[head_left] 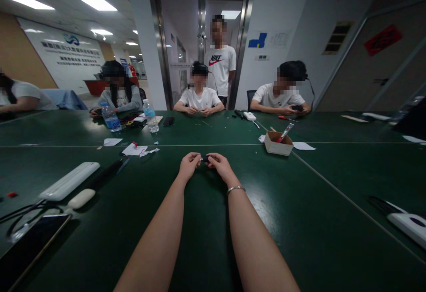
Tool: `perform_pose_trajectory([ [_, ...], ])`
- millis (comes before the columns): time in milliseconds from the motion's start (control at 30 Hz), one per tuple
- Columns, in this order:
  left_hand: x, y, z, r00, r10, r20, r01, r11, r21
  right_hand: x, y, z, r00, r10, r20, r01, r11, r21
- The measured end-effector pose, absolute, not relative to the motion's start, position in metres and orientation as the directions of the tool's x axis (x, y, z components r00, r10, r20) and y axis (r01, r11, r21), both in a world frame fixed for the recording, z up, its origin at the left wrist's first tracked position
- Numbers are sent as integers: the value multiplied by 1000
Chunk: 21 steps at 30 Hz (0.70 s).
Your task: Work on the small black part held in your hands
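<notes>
My left hand (189,166) and right hand (219,166) pinch the dark piece (204,159) between their fingertips; I should hold it level, pressing lightly.

Single view recorded from the wearer's head, above the near side of the green table (262,252), facing forward and down. Left hand (189,166) and right hand (220,167) register near mid-frame; the wide field extends to the double door (201,21), well beyond.
</notes>
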<state>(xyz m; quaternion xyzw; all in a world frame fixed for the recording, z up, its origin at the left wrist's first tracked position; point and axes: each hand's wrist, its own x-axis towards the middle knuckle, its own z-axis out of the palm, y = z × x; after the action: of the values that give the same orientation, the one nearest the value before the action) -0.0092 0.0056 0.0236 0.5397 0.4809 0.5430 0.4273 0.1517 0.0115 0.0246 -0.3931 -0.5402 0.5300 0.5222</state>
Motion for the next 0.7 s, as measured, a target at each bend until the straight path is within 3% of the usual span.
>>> perform_pose_trajectory([
  [200,-6,5,26,-104,989,107,73,-100,992,153,13,24,-136,979,150,-119,134,-984],
  [400,-7,1,31,-44,981,190,75,-187,980,153,13,24,-128,981,146,-130,129,-983],
  [700,-5,1,30,-58,994,93,0,-93,996,152,13,24,-123,982,143,-137,126,-983],
])
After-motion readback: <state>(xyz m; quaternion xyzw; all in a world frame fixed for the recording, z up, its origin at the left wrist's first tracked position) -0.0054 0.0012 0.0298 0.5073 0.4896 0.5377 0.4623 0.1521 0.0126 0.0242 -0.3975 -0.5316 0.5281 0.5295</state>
